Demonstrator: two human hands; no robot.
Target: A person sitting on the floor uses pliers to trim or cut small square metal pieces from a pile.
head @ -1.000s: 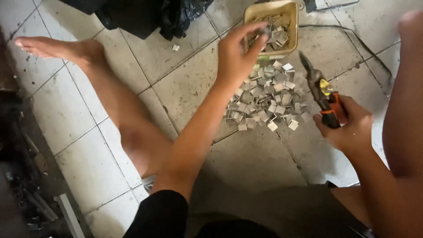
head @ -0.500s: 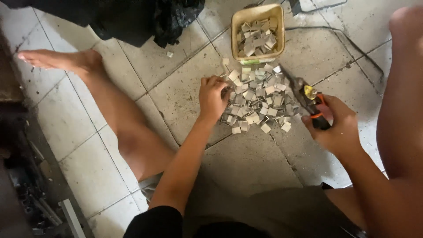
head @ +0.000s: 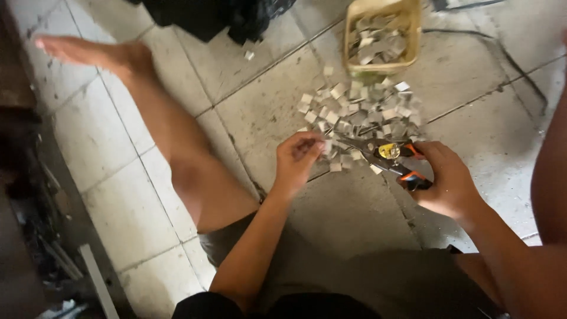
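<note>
Left hand (head: 300,158): fingers curled, pinching one small pale square piece (head: 326,146) at the fingertips, held up to the tip of the snips. Grip narrow, suited to steadying a small flat scrap for a cut.

Right hand (head: 447,179): closed round the orange-and-black handles of the snips (head: 384,155), blades pointing left toward the pinched piece; whether the blades stand parted or closed, cannot tell. Tool held low over the floor, just near of the heap, probably so that offcuts drop among the rest.

Heap of small square pieces (head: 360,112): pale grey-white, loosely scattered on the tiled floor (head: 260,100), just far of both hands and partly under the snips. Within easy reach of the left hand, apparently as stock to pick from.

Yellowish tray (head: 384,35): far of the heap, almost touching its far edge; holds more pieces of the same kind, likely sorted apart from the loose ones.

Bare leg (head: 171,136): stretched out to the far left across the tiles, clear of the heap. Other leg along the right edge.

Dark cloth bundle (head: 218,15): far, at the top edge.
</note>
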